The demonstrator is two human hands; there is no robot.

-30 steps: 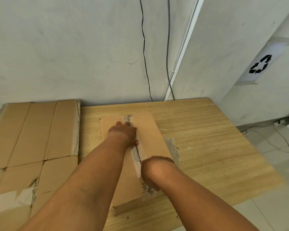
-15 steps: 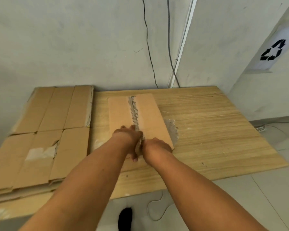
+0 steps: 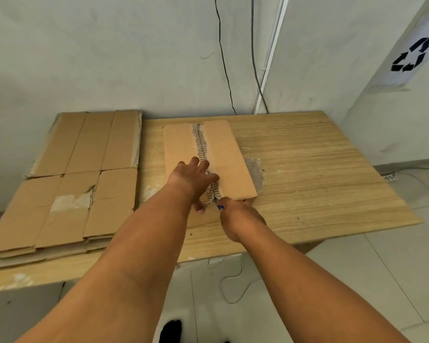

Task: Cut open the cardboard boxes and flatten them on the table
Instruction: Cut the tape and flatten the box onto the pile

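The near edge of the table [image 3: 320,181] ran across below the forearms, with tiled floor [image 3: 357,280] in front of it and to the right. The right half of the tabletop lay bare as far as its right edge. A stack of flattened cardboard [image 3: 84,181] filled the left end, just beside the box [image 3: 223,154] with a strip of bare wood between them.

The left hand [image 3: 196,179] lay flat on the box with its fingers spread wide, pressing beside the seam. The right hand [image 3: 240,219] was curled tight at the box's near end around a cutter [image 3: 220,207]; only its blue tip showed, at the seam.

The box lay flat near the table's middle, its long axis and torn seam running from the person toward the wall [image 3: 134,58].
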